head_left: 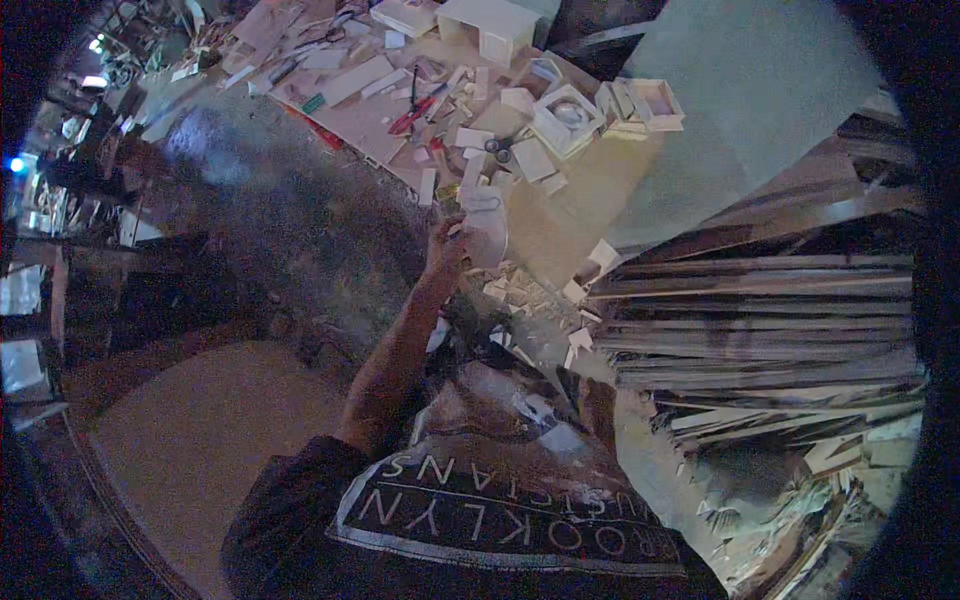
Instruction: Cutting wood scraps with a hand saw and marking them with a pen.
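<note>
My left hand [448, 246] reaches forward to the near edge of a cluttered workbench. Its fingers are curled at the side of a pale piece with a rounded edge [486, 238] and seem to grip it; the exact kind is too blurred to tell. Just beyond lies a small yellow item [449, 191], with a white block [427, 187] to its left. Of my right arm only a short stretch of skin [598, 408] shows beside my dark shirt; the right hand cannot be seen.
The bench holds scattered wood offcuts, a red-handled tool [408, 122], a white square frame [567, 120], an open box [655, 104] and a large white box [490, 32]. Long boards [760, 320] are stacked at right. Wood scraps [520, 292] lie below the bench edge.
</note>
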{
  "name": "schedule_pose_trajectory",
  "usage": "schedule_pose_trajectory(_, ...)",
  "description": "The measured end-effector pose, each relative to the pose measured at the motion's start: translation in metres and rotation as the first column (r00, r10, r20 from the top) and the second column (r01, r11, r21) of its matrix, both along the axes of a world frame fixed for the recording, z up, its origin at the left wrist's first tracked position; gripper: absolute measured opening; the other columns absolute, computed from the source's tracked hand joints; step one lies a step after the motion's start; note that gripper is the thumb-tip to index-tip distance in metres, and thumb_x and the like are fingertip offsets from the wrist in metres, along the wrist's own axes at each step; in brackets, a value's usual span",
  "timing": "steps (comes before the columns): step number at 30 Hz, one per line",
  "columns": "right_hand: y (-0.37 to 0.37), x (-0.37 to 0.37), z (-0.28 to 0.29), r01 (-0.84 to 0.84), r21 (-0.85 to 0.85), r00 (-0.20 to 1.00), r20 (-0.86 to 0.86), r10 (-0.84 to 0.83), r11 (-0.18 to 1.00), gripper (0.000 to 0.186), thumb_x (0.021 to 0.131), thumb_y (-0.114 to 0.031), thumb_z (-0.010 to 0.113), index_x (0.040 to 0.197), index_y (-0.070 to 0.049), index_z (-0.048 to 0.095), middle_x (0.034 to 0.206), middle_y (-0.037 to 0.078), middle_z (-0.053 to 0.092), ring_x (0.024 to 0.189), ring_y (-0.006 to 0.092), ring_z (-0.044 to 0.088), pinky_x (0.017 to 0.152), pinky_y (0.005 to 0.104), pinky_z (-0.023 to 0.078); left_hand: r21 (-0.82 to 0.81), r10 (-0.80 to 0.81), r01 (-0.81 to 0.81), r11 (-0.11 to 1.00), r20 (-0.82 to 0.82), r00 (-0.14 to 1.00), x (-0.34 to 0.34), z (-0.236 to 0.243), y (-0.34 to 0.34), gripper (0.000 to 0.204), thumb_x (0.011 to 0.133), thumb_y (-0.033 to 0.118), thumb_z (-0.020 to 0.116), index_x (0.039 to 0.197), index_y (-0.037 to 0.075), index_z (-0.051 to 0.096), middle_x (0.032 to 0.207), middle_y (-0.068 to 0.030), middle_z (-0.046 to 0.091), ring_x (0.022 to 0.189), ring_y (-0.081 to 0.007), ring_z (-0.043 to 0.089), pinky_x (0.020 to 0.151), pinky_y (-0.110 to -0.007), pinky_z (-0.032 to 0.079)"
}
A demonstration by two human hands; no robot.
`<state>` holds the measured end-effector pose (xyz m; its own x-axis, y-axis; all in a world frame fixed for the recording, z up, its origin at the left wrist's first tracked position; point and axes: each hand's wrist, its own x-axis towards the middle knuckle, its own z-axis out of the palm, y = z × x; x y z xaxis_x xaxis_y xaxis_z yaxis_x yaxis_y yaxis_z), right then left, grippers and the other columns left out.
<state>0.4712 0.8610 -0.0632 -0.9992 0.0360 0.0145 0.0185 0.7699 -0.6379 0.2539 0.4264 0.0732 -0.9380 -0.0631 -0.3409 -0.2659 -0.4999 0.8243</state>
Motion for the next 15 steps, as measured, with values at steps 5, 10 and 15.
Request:
schedule_pose_trajectory(5, 0.026, -0.025, -0.030, -0.377, 0.489, 0.926, 0.184, 0.330, 0.786, 0.042, 0.087, -0.029, 0.053, 0.122, -0.006, 0.052, 0.109, 0.020, 0.058, 0.098, 0.0362, 0.056, 0.082, 0.0546, 0.041, 0.112, -0.036, 0.041, 0.993, -0.043, 0.998, -0.008, -0.039, 0.020, 0.039, 0.083, 0.018, 0.066, 0.117, 0.011, 0.050, 0.099, -0.0094, 0.058, 0.084, -0.0228, 0.062, 0.071, -0.041, 0.054)
schedule_pose_trajectory(10, 0.006, -0.026, 0.034, 0.235, 0.064, 0.913, 0.328, -0.243, 0.970, 0.037, 0.088, -0.019, 0.051, 0.123, -0.008, 0.054, 0.104, 0.012, 0.057, 0.086, 0.0260, 0.057, 0.073, 0.0430, 0.046, 0.079, -0.281, 0.278, 0.957, 0.016, 0.960, -0.016, -0.082, 0.077, 0.032, 0.083, 0.025, 0.063, 0.110, 0.010, 0.054, 0.090, -0.0042, 0.059, 0.076, -0.0182, 0.060, 0.059, -0.035, 0.051)
schedule_pose_trajectory(15, -0.060, -0.063, 0.129, 0.107, 0.446, 0.993, -0.009, -0.115, 0.888, 0.027, 0.085, -0.025, 0.059, 0.097, -0.001, 0.060, 0.089, 0.013, 0.063, 0.082, 0.0258, 0.061, 0.067, 0.0390, 0.049, 0.682, -0.368, 0.392, 0.618, -0.190, 0.910, -0.105, -0.261, 0.002, 0.058, 0.085, 0.041, 0.063, 0.131, 0.013, 0.042, 0.116, -0.0099, 0.051, 0.103, -0.0239, 0.053, 0.087, -0.043, 0.047)
